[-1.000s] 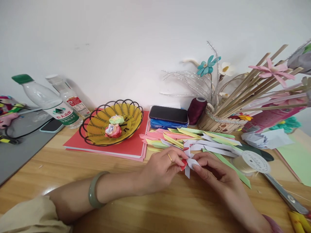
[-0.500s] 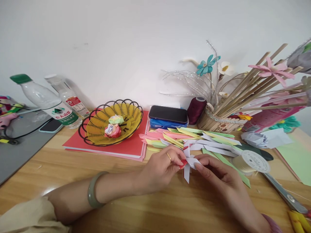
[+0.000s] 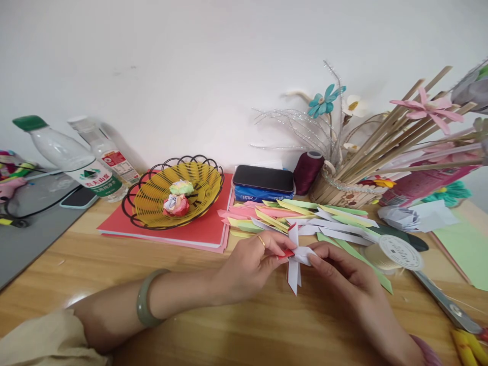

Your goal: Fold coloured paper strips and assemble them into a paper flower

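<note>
Both hands meet low over the wooden table (image 3: 213, 325), working a small knot of folded paper strips (image 3: 295, 254). The left hand (image 3: 249, 267) pinches the red end of the knot between thumb and fingers, and the right hand (image 3: 339, 269) is closed on the white part beside it. Compared with a second ago, a white tail now hangs longer and straighter below the knot, which suggests a strip has been pulled further through. The pile of loose coloured strips (image 3: 301, 218) lies just behind the hands, and the yellow basket (image 3: 152, 201) with two finished paper balls sits on red card to the left.
</note>
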The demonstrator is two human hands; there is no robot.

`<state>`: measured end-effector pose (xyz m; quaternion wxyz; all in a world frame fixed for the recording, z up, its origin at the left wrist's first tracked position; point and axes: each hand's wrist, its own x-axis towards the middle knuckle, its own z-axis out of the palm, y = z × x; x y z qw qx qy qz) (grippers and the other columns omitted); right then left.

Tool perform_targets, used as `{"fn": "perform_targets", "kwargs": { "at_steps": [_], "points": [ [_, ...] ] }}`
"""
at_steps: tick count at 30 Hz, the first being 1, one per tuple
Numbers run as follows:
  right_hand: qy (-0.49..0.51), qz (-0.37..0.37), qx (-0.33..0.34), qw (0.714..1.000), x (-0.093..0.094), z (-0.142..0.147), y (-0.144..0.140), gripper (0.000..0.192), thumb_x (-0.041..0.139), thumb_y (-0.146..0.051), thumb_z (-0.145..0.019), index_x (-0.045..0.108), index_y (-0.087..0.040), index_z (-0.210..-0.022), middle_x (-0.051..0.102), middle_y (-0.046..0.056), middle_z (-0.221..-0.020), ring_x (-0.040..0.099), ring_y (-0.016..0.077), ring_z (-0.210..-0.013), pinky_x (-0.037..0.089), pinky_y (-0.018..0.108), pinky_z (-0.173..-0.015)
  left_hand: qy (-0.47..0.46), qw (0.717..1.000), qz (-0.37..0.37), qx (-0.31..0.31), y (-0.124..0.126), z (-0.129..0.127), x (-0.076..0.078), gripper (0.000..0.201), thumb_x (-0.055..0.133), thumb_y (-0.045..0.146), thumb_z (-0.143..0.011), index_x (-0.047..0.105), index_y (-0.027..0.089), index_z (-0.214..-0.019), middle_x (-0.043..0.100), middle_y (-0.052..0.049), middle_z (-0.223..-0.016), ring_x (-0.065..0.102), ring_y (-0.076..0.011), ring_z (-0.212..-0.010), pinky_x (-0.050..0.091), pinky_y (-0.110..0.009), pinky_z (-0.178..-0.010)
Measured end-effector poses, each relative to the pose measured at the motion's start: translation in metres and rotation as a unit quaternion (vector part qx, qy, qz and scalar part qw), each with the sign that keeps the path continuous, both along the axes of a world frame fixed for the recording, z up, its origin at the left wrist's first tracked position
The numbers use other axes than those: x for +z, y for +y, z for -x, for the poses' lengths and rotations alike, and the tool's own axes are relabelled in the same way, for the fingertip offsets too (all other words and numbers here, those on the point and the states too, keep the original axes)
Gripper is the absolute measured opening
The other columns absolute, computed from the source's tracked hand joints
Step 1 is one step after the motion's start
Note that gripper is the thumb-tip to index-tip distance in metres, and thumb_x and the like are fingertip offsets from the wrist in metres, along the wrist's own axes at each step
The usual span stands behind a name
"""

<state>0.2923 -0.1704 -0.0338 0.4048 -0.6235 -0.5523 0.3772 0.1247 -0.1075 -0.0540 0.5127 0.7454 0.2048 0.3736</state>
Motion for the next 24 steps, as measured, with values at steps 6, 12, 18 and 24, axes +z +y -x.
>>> {"fn": "perform_targets", "kwargs": {
  "at_steps": [6, 12, 18, 24],
  "points": [
    [0.011, -0.003, 0.008, 1.000, 0.0002, -0.0009, -0.0005, 0.028, 0.047, -0.044, -0.080, 0.054, -0.021, -0.066, 0.057, -0.001, -0.067, 0.050, 0.0142, -0.065, 0.039, 0.024, -0.060, -0.014, 0.999, 0.042, -0.008, -0.0002, 0.0004, 0.0017, 0.006, 0.046, 0.014, -0.082, 0.043, 0.017, -0.078, 0.060, -0.009, -0.100, 0.057, -0.0153, -0.097, 0.045, -0.032, -0.083],
    [0.017, -0.001, 0.014, 1.000, -0.0012, -0.0017, -0.0009, 0.026, 0.047, -0.043, -0.080, 0.054, -0.021, -0.068, 0.059, -0.001, -0.070, 0.052, 0.0150, -0.068, 0.040, 0.025, -0.063, -0.030, 0.997, 0.075, -0.016, 0.0003, -0.0002, 0.0022, 0.006, 0.047, 0.014, -0.082, 0.042, 0.017, -0.079, 0.060, -0.011, -0.098, 0.057, -0.0155, -0.096, 0.046, -0.032, -0.080],
    [0.028, -0.007, 0.019, 0.999, -0.0025, -0.0016, 0.0002, 0.026, 0.046, -0.042, -0.081, 0.053, -0.021, -0.067, 0.058, -0.001, -0.069, 0.052, 0.0155, -0.069, 0.040, 0.026, -0.064, -0.046, 0.994, 0.094, -0.023, 0.0013, -0.0009, -0.0002, 0.007, 0.048, 0.018, -0.082, 0.043, 0.016, -0.079, 0.060, -0.011, -0.098, 0.057, -0.0167, -0.094, 0.046, -0.034, -0.081],
    [0.042, -0.010, 0.017, 0.999, -0.0051, -0.0028, -0.0012, 0.027, 0.046, -0.043, -0.082, 0.052, -0.021, -0.067, 0.056, 0.000, -0.070, 0.051, 0.0159, -0.069, 0.040, 0.026, -0.064, -0.050, 0.994, 0.089, -0.025, 0.0013, -0.0001, -0.0009, 0.007, 0.048, 0.020, -0.083, 0.043, 0.017, -0.079, 0.060, -0.009, -0.097, 0.057, -0.0161, -0.093, 0.045, -0.033, -0.081]
  ]
}}
